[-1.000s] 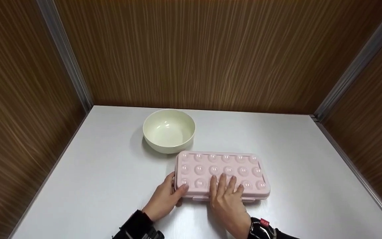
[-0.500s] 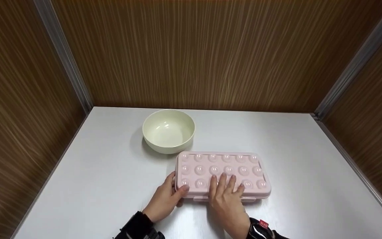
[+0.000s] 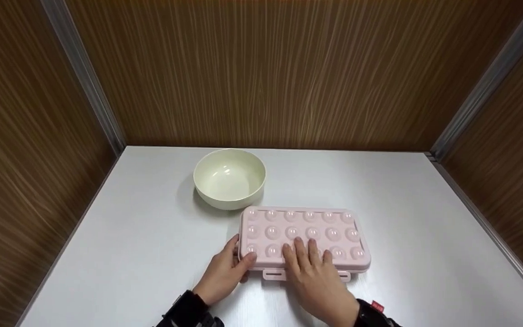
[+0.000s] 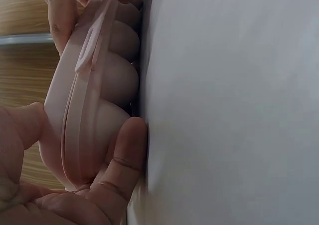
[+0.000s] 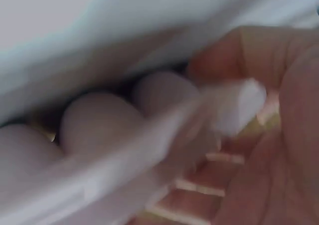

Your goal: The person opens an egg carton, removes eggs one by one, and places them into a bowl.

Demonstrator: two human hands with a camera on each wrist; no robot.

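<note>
Pink plastic egg box (image 3: 304, 238) is lying flat and closed on the white table (image 3: 130, 245), w/ a cream bowl (image 3: 229, 178) just behind its left end. My left hand (image 3: 225, 272) is gripping the box's near-left corner, thumb on the lid, fingers curled under the base. My right hand (image 3: 313, 274) is resting on the lid, fingers spread over the domes; its thumb is probably at a front latch (image 3: 274, 274), but the wrist view is too blurred to tell.
</note>
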